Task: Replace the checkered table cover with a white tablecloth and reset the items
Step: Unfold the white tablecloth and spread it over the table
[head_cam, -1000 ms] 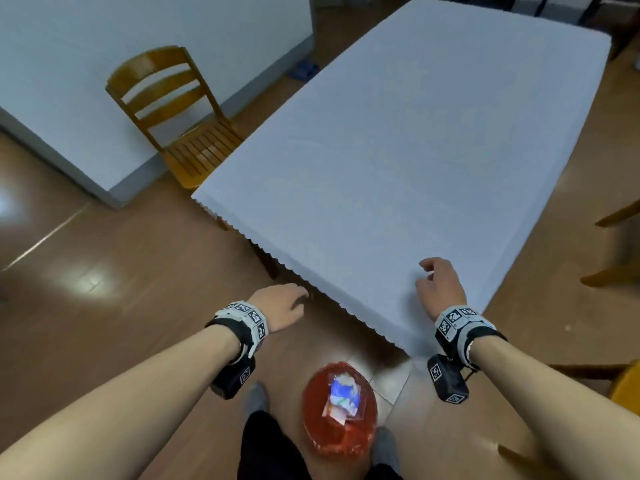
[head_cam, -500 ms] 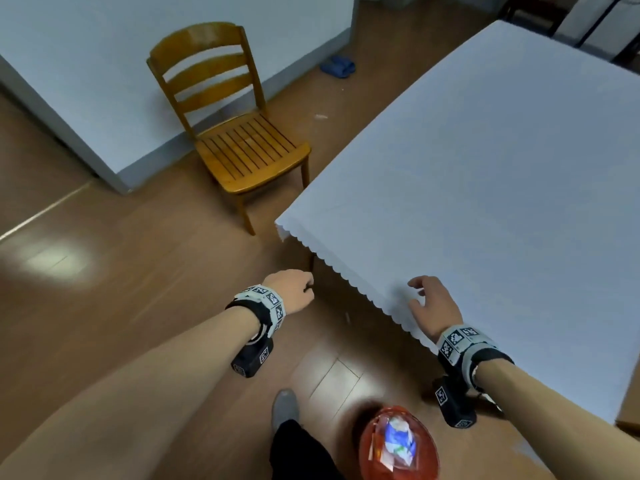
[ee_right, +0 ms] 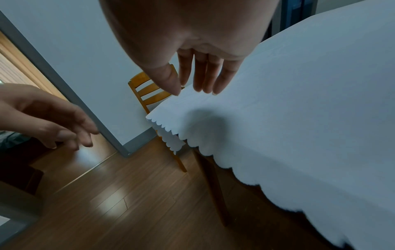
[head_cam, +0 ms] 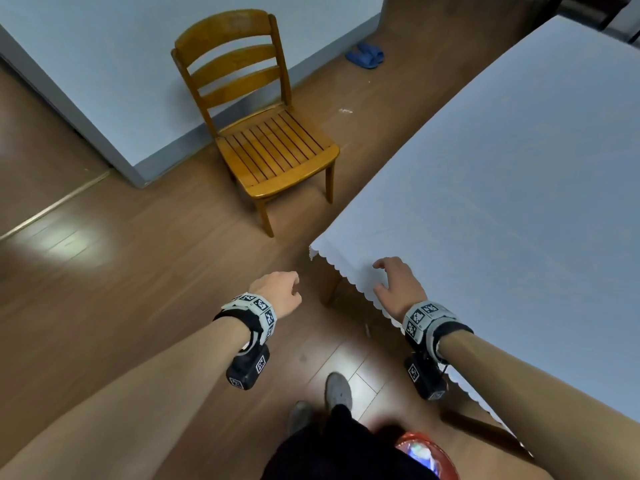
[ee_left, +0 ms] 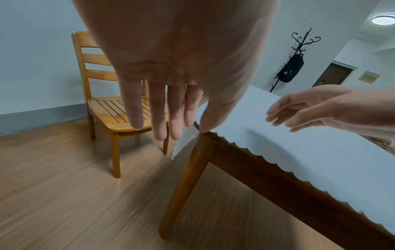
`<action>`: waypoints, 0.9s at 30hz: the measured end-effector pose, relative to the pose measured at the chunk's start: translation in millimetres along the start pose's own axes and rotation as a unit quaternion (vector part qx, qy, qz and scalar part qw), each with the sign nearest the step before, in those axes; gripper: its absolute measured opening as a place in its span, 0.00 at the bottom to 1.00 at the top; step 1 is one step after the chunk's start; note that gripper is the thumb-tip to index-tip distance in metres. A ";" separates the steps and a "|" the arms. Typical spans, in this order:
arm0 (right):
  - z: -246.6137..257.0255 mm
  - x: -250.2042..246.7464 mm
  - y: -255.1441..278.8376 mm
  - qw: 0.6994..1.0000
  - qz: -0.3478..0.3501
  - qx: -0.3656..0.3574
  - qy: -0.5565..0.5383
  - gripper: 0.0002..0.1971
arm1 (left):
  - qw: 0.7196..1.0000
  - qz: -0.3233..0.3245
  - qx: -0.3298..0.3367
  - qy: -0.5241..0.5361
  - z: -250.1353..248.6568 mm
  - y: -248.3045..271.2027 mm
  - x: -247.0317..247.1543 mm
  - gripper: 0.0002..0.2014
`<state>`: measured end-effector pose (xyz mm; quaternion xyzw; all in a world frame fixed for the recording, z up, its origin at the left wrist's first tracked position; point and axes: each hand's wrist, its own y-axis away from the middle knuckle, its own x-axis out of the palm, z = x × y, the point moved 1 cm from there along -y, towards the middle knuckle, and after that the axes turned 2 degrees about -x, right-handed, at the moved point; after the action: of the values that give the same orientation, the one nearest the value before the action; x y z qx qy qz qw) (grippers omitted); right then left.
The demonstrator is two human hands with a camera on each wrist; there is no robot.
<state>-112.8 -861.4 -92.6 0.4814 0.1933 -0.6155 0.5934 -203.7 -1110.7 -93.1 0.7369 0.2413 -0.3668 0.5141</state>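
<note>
— Where do our hands stand?

— Neither has a grip on anything. Our right hand hovers with fingers loosely spread, just over the near corner of the cloth; we cannot tell whether the fingertips touch it. Our left hand hangs off the table's edge, over the floor, fingers straight, relaxed, holding nothing.

— And the cloth from there?

— It lies flat on the table, running away from us to the front and right along its long axis. Its scalloped corner points toward the chair and droops past the table leg. The right hand is the nearer one; the left sits just beside the corner, to its left.

— So the next move?

— We judge the cloth is laid and only needs squaring at this corner, a job for the right hand. The red bag by our feet likely waits to be reset.
</note>
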 end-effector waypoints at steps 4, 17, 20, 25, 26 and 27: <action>-4.1 11.4 -50.0 0.999 -0.013 -0.040 0.005 0.26 | 1.000 -0.015 -0.003 0.005 -6.9 -42.7 -3.3 0.24; -33.2 38.2 -106.5 0.992 -0.062 -0.081 0.077 0.35 | 0.995 -0.043 0.061 -0.059 -24.8 -157.1 -7.9 0.07; -27.1 44.5 -105.4 0.993 -0.066 -0.054 0.082 0.34 | 0.992 -0.039 0.092 -0.079 -11.6 -157.7 -8.2 0.05; -1.6 53.9 -104.4 0.993 -0.082 -0.019 0.079 0.34 | 0.986 -0.039 0.137 -0.091 2.1 -166.8 -14.8 0.05; 4.3 56.8 -106.2 0.993 -0.084 -0.016 0.080 0.33 | 0.984 -0.036 0.145 -0.101 2.7 -168.5 -16.7 0.05; 10.1 60.1 -108.5 0.993 -0.085 -0.013 0.083 0.33 | 0.982 -0.035 0.151 -0.109 3.6 -169.7 -18.7 0.04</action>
<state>-205.9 -878.3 -173.5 0.5047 0.2901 -0.6191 0.5271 -340.5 -1053.4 -177.6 0.7527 0.1512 -0.4945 0.4075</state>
